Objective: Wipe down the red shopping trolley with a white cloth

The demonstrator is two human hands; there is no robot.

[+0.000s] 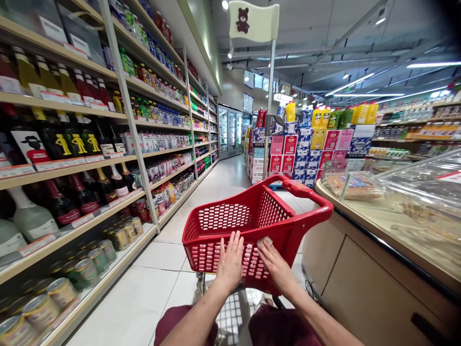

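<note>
A red plastic shopping cart (237, 228) with perforated sides stands sideways in front of me, its handle toward the right. My left hand (230, 262) lies flat against the cart's near side, fingers stretched out and nothing in it. Further right on that same side, my right hand (276, 263) presses a small pale wad (264, 241) under its fingertips, perhaps a cloth or tissue. The fingers mostly cover the wad, so its kind is unclear. A pole rises behind the cart and bears a cream sign (254, 21) with a brown bear.
Shelves of bottles and cans (97, 108) line the left side. At right, a rounded display counter (345, 254) stands close to the cart's handle. Stacked drink cartons (288, 156) are behind the cart. Pale floor tiles (144, 293) run down the aisle toward glass-door fridges (230, 129).
</note>
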